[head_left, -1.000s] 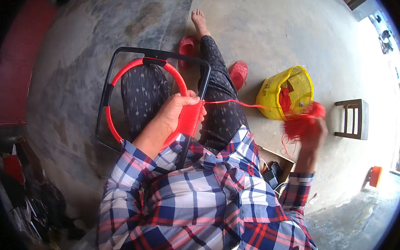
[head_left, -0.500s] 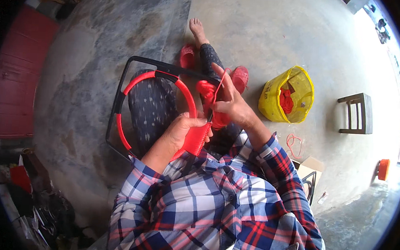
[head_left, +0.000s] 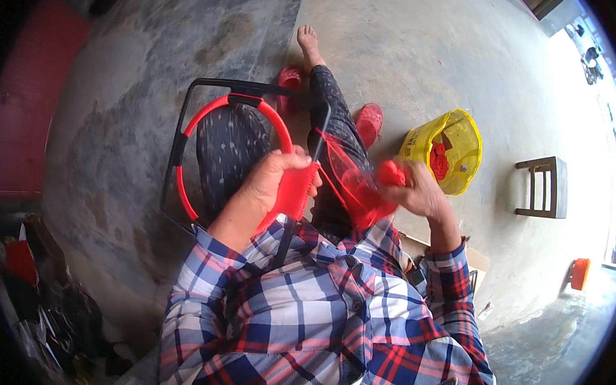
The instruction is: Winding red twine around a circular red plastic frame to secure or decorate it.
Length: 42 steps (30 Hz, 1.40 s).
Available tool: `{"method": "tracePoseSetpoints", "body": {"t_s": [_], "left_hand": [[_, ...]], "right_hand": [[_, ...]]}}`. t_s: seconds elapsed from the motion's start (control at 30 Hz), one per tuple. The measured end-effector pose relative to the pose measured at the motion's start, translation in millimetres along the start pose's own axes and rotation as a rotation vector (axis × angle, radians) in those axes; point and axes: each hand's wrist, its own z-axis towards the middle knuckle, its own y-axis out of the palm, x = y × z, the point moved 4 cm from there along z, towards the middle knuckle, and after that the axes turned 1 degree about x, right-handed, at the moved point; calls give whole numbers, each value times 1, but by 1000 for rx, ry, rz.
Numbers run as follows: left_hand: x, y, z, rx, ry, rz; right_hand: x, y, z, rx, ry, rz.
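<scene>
My left hand (head_left: 270, 180) is closed on a black square frame (head_left: 176, 133) with a red ring (head_left: 281, 130) inside it, which lies over my left leg. It grips beside a section (head_left: 295, 192) tightly wound with red strand. My right hand (head_left: 423, 190), slightly blurred, is closed on a bundle of red cord (head_left: 391, 174). Blurred red strands (head_left: 354, 184) stretch between the frame's right bar and this hand. The fingertips of my right hand are partly hidden behind the bundle.
A yellow bucket-shaped container (head_left: 426, 139) holding red material stands to the right, beyond my right hand. Red shoes (head_left: 369, 123) lie by my outstretched leg. A small dark stool (head_left: 552, 188) stands further right, and an open cardboard box (head_left: 477, 260) is behind my right forearm.
My right hand has moved right and slightly down, away from the frame, taking the red bundle along and drawing the strands out. My left hand still grips the frame, which has shifted slightly.
</scene>
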Motion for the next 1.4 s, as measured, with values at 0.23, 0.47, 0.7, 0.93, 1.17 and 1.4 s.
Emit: {"method": "tracePoseSetpoints", "body": {"t_s": [0.23,0.47,0.7,0.93,1.17,1.4], "left_hand": [[0,-7,-8,18,60,1],[-6,-7,-6,15,35,31],[-7,3,-6,14,-3,48],[-3,-1,-6,-3,67,41],[9,-4,-2,-31,57,50],[-8,-8,0,50,9,75]], "right_hand": [[131,-40,-91,675,101,1277],[142,-30,-59,824,249,1201],[-8,62,29,50,-46,805],[11,58,1,-9,75,922],[9,66,-46,-24,-118,522],[39,12,5,410,171,493]]}}
